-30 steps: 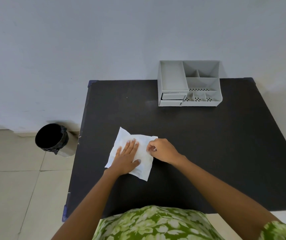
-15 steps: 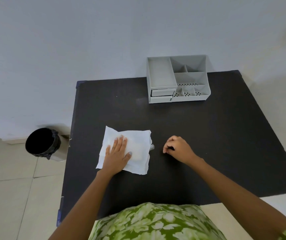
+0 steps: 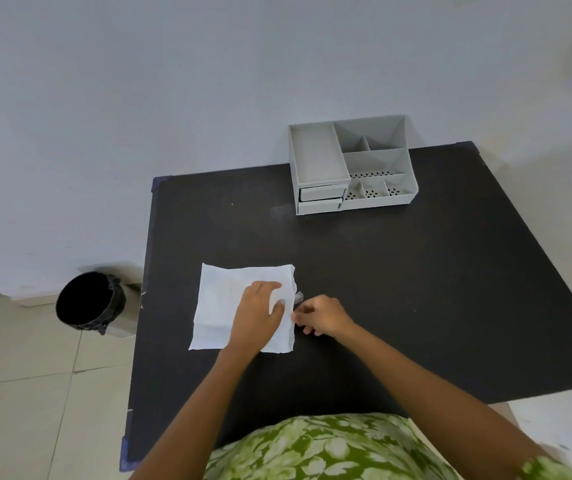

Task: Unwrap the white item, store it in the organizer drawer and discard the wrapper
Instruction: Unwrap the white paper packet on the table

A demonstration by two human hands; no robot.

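Landmark: the white wrapper (image 3: 236, 303), a square sheet that lay flat on the black table (image 3: 416, 306); all places below are given from it.
Left hand (image 3: 257, 320): rested on the sheet's right half, palm down, fingers curled and narrow; it pressed the sheet down rather than gripping it, probably to steady the sheet while the other hand worked the edge.
Right hand (image 3: 322, 317): lay just beside the sheet's right edge, fingers drawn to a narrow pinch at that edge; whether it held paper or only touched it could not be told.
White item: not exposed; judged to lie inside the sheet under the left hand, so unwrapping was not yet done.
Small grey object (image 3: 298, 297): projected from the sheet's right edge, between the two hands; too small to identify.
Organizer (image 3: 352, 164): stood well beyond the sheet, up and to the right, at the table's far edge; its two drawers (image 3: 321, 197) faced the person and appeared closed.
Bin (image 3: 90, 304): stood on the floor to the left of the sheet, off the table, open and dark inside, handy for the discard.
Cut off: both forearms ran out of view at the lower edge.
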